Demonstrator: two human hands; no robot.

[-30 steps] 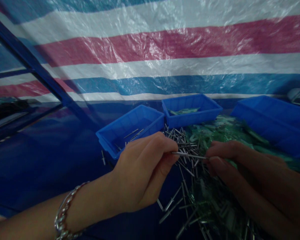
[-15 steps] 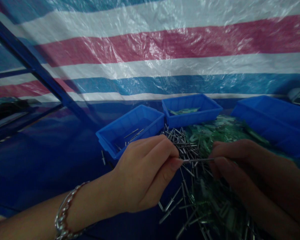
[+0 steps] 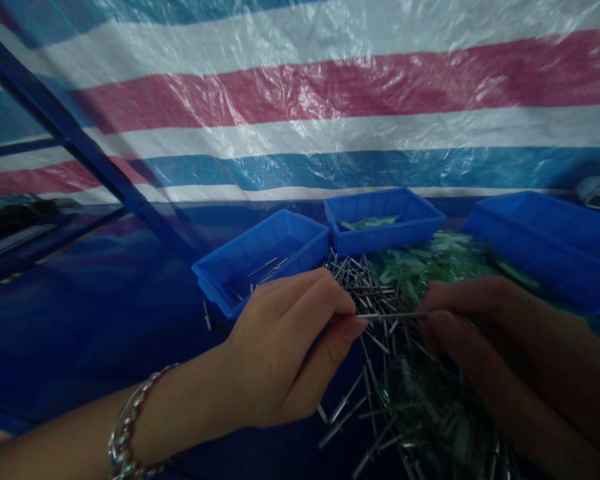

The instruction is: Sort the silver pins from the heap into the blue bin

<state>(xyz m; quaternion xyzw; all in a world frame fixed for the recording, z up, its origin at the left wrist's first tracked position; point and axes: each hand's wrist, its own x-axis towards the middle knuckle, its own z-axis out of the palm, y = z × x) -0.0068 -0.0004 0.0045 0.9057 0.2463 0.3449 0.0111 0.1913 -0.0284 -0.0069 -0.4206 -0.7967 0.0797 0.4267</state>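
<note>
A thin metal rod (image 3: 393, 316) spans the gap between my two hands, lying nearly level. My left hand (image 3: 295, 347), with a beaded bracelet at the wrist, pinches its left end between thumb and bent forefinger. The rod's right end is between the thumb and forefinger of my right hand (image 3: 500, 353), which is in shadow. Behind and below the hands lies a loose pile of similar metal rods (image 3: 365, 283). Green clear plastic bags (image 3: 440, 260) with pieces inside lie beside the pile, partly under my right hand.
A blue bin (image 3: 260, 257) holding a few rods stands behind my left hand. Another blue bin (image 3: 385, 230) holds a green packet. A larger blue bin (image 3: 550, 233) is at the right. Striped plastic sheeting (image 3: 300, 87) hangs behind, with a blue frame (image 3: 65, 133) at left.
The right end of the rod and the fingertips of my right hand have shifted up very slightly. Both hands are otherwise in nearly the same place, still on the rod.
</note>
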